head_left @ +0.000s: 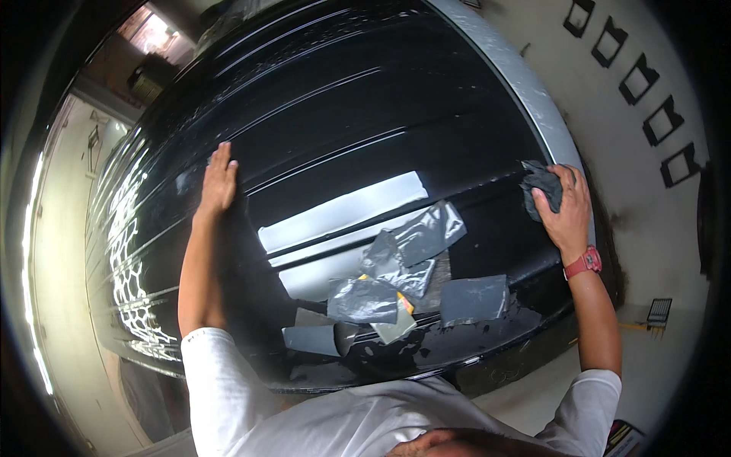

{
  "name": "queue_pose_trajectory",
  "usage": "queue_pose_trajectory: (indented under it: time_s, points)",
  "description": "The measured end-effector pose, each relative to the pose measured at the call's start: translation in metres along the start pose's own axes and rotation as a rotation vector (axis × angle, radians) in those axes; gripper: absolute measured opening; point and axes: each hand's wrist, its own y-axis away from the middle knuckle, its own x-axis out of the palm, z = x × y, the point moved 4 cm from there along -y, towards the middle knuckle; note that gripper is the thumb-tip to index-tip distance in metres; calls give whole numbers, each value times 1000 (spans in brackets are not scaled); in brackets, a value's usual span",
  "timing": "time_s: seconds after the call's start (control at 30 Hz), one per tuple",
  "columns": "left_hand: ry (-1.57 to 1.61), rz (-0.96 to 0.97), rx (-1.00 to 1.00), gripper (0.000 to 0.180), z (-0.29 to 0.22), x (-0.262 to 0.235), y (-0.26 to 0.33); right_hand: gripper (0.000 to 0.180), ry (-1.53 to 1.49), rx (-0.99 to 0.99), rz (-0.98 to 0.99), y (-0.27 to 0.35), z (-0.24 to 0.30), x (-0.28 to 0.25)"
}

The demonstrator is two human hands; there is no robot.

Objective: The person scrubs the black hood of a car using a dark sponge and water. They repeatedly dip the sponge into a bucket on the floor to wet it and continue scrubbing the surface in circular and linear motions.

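Observation:
My left hand lies flat on the glossy black ridged vehicle panel, fingers stretched out and held together. Out at the right edge of the panel, my right hand grips a crumpled dark grey cloth beside the silver side strip. Between my arms, near my body, several grey sheets lie in a loose overlapping pile, some shiny and wrinkled. One dark grey sheet rests apart to the right of the pile, and a smaller grey piece lies to its left.
A bright white patch shows on the panel beyond the pile. Water drops wet the panel's near edge. Several black frames are on the pale surface at right. A brush-like tool with a yellow handle lies at lower right.

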Motion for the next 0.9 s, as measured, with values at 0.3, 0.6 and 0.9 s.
queue_pose_trajectory:
  time_s: [0.3,0.6,0.9]
  points:
    - [83,100,517,69,-453,102,-179,47,-20,18,-10,2,-7,-6]
    - [473,322,785,50,-397,73,-111,49,31,18,-43,12,-25,-8]
    - [643,343,336,54,-221,8,-22,48,40,52,-30,15,-21,-7]
